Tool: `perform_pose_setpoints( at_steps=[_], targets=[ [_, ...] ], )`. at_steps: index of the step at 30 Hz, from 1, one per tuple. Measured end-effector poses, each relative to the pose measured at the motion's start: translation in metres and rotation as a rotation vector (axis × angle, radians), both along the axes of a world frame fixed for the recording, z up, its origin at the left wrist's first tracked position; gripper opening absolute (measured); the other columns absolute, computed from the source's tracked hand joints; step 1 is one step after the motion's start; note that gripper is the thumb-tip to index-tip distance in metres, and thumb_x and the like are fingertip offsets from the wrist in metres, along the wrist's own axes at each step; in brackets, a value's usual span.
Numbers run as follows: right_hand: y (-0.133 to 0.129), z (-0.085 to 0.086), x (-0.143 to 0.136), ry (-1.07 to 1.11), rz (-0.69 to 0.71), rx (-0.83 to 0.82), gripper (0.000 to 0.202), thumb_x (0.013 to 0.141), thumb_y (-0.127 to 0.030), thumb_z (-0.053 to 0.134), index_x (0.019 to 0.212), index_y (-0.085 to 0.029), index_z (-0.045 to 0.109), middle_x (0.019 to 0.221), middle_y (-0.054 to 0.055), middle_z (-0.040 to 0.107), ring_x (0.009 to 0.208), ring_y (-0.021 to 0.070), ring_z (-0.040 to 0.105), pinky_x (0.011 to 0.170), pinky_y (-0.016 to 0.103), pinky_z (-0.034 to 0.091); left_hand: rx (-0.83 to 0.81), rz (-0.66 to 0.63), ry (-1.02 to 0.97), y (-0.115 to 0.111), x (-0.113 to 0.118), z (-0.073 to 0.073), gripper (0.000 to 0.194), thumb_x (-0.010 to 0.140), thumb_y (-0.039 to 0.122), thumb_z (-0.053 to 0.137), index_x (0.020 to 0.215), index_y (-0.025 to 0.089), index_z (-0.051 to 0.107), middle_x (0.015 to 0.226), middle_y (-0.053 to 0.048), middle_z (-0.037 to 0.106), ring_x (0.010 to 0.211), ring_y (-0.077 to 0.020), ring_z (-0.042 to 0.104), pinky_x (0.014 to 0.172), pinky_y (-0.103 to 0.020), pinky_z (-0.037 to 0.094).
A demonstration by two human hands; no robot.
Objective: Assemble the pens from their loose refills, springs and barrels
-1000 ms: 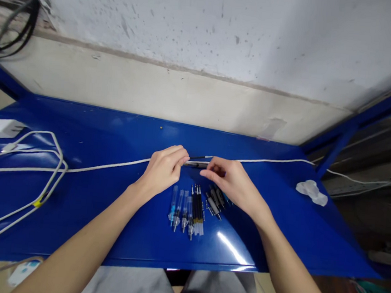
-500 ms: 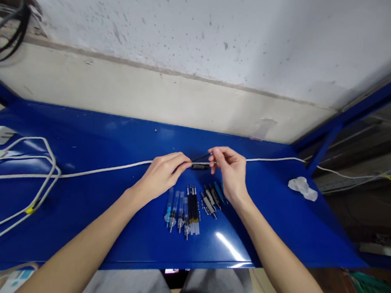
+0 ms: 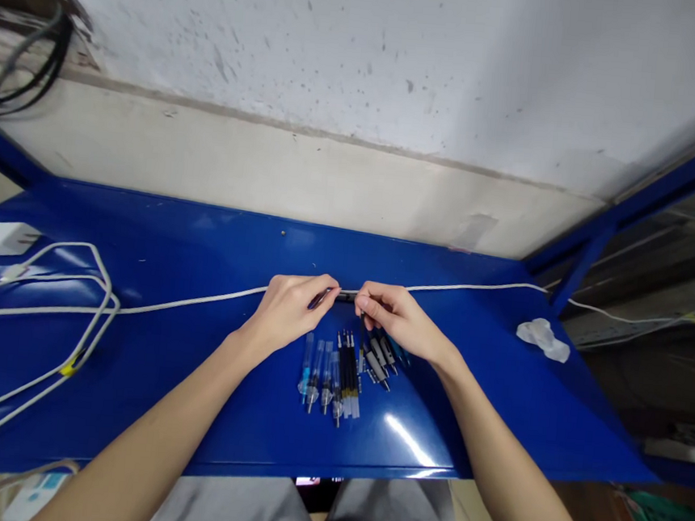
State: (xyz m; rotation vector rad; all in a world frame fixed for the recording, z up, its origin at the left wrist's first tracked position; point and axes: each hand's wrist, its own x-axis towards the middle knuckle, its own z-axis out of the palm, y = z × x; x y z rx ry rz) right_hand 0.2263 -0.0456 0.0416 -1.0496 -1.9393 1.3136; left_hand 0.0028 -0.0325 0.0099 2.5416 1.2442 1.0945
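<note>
My left hand (image 3: 288,308) is closed above the blue shelf, thumb and fingertips pinched together; what lies in the pinch is hidden. Close to its right, my right hand (image 3: 394,317) pinches a thin dark pen refill (image 3: 362,320), its lower end pointing towards me. Behind the fingertips lies a black pen part (image 3: 348,298) beside the white cable. In front of the hands are clear pen barrels (image 3: 315,379) with tips, several black refills (image 3: 348,370), small springs (image 3: 372,375), and grey and black pen grips (image 3: 377,366). Blue pen parts are partly covered by my right hand.
A white cable (image 3: 186,299) runs across the blue shelf (image 3: 216,435) behind the hands and loops at left near a white charger (image 3: 0,238). Crumpled clear plastic (image 3: 543,338) lies at right. A wall (image 3: 307,168) closes off the back.
My right hand has moved down and left, close to my left hand. The dark refill, stretched between the hands before, now points down from the right fingers. The view has shifted slightly.
</note>
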Motion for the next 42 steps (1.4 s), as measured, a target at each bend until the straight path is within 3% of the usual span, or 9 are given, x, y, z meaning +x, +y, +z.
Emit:
perform_pose_setpoints(
  at_steps=[14,29,35,42],
  targets=[
    [0.001,-0.0015,0.0005,-0.003,-0.007,0.015,0.036,0.103,-0.048,0.052,0.086,-0.018,0.059,0.071,-0.002,0.057,0.066,0.0127,0.052,0.065,0.026,0.038,-0.022,-0.003,0.013,0.0,-0.0021,-0.0009,0.017,0.099,0.026,0.058,0.089,0.021,0.071,0.062,0.006,0.061,0.053,-0.0082,0.053,0.056,-0.023,0.035],
    [-0.0029,0.0019,-0.0002,-0.054,0.103,-0.072,0.037,0.101,-0.05,0.054,0.085,-0.017,0.061,0.066,-0.002,0.06,0.059,0.0112,0.05,0.059,0.024,0.036,-0.034,-0.007,0.026,0.0008,-0.0029,-0.0011,0.018,0.098,0.025,0.058,0.087,0.02,0.071,0.063,0.005,0.063,0.053,-0.0086,0.053,0.055,-0.023,0.035],
    [-0.0025,0.0058,0.0023,-0.059,0.064,-0.055,0.038,0.102,-0.051,0.053,0.086,-0.017,0.06,0.066,-0.003,0.058,0.061,0.0111,0.05,0.059,0.023,0.037,-0.046,-0.011,0.046,0.0009,-0.003,-0.002,0.018,0.098,0.026,0.058,0.087,0.021,0.071,0.063,0.005,0.063,0.053,-0.009,0.054,0.055,-0.023,0.034],
    [-0.0049,0.0048,0.0,0.004,0.199,-0.135,0.035,0.1,-0.049,0.058,0.086,-0.017,0.061,0.064,-0.002,0.062,0.056,0.01,0.049,0.054,0.022,0.035,-0.049,-0.02,0.058,0.0022,-0.0029,-0.0019,0.019,0.097,0.024,0.057,0.085,0.021,0.071,0.062,0.005,0.063,0.051,-0.0088,0.053,0.054,-0.023,0.034]
  ],
)
